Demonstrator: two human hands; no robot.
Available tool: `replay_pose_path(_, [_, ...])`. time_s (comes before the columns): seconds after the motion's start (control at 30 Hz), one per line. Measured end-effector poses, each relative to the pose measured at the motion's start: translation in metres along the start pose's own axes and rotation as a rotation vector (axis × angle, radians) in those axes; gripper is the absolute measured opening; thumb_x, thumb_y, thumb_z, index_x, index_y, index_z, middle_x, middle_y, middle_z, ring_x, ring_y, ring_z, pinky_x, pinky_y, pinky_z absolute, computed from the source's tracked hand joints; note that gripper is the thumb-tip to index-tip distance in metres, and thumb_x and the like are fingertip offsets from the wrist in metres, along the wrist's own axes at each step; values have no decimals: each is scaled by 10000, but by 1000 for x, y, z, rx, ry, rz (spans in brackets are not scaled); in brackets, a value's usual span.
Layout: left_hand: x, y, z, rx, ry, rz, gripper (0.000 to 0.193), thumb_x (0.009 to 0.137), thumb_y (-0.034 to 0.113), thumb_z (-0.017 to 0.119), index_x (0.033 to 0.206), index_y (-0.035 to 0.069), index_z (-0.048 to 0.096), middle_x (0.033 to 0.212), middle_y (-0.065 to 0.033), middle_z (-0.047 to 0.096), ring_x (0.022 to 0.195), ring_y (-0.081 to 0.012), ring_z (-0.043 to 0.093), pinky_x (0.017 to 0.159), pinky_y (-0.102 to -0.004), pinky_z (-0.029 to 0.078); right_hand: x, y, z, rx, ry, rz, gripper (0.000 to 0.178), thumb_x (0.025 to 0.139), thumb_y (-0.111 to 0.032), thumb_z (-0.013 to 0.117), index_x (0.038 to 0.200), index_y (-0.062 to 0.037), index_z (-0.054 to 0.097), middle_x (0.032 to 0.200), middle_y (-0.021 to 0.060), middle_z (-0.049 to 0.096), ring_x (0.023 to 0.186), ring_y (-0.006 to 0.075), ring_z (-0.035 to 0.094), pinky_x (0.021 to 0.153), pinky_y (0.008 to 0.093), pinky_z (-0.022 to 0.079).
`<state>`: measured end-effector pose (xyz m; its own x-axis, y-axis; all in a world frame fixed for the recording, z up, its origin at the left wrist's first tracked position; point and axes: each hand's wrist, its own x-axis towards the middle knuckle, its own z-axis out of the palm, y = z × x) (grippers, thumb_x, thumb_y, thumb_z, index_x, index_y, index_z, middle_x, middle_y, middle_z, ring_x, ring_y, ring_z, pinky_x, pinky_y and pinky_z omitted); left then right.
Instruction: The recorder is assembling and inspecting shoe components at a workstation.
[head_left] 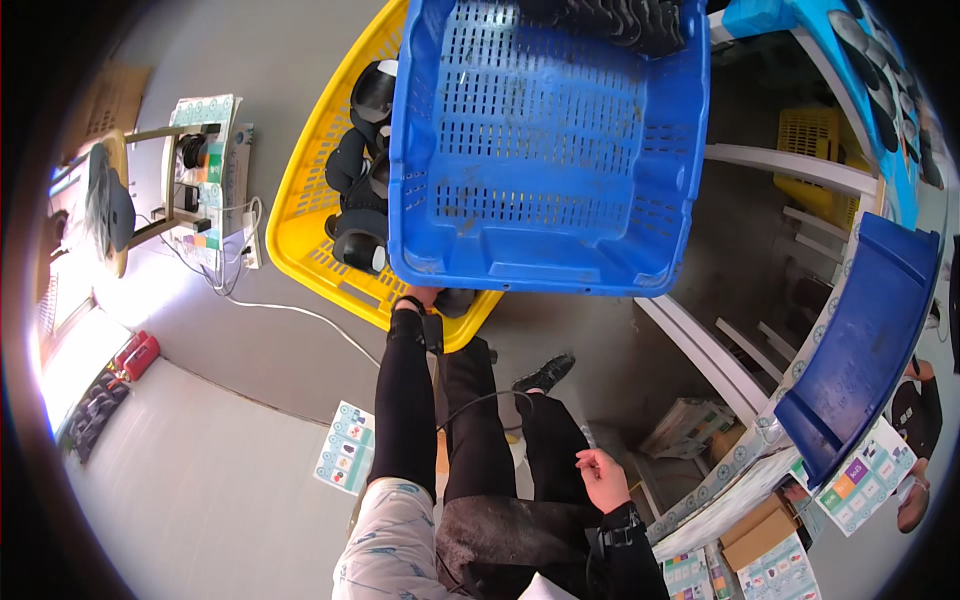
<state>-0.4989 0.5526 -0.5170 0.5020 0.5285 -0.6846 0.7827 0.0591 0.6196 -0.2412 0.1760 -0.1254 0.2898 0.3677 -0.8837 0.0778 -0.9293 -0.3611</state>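
My left hand (425, 295) reaches to the near edge of a yellow basket (290, 215), partly under the near wall of a blue crate (540, 275). Its fingers are hidden there, so any hold cannot be seen. In the basket lie several dark, rounded shoe-like pieces (357, 240), some with white patches; one dark piece (456, 302) sits right beside that hand. The blue crate overlaps the basket and holds a row of black curved pieces (620, 22) at its far end. My right hand (603, 480) hovers near my right knee, open with fingers loosely bent, holding nothing.
On the right stands a white-framed table bearing a dark blue bin (865, 340) and printed cartons. Another yellow basket (810, 135) sits beneath a frame. A pale cable (300, 310) crosses the floor at left, near a stand and carton. Another person's arm (915, 490) shows at far right.
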Motion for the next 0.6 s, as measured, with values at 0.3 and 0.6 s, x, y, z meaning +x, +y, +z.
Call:
replay_pose_path(0.3, [-197, 157, -63, -23, 81, -149, 578, 828, 386, 788, 1194, -37, 643, 1139, -273, 682, 1103, -424, 635, 939, -455, 505, -58, -23, -25, 69, 141, -119, 198, 917, 10, 605, 1103, -39, 651, 920, 70, 700, 837, 165, 698, 718, 282, 548])
replay_pose_path(0.6, [-388, 418, -19, 267, -6, 491, 469, 845, 309, 787, 1134, -20, 620, 1113, -261, 651, 1056, -458, 613, 896, -468, 503, -174, 35, -113, 112, 479, -414, 161, 879, -134, 592, 1025, -81, 633, 908, 123, 674, 880, 327, 654, 777, 434, 520])
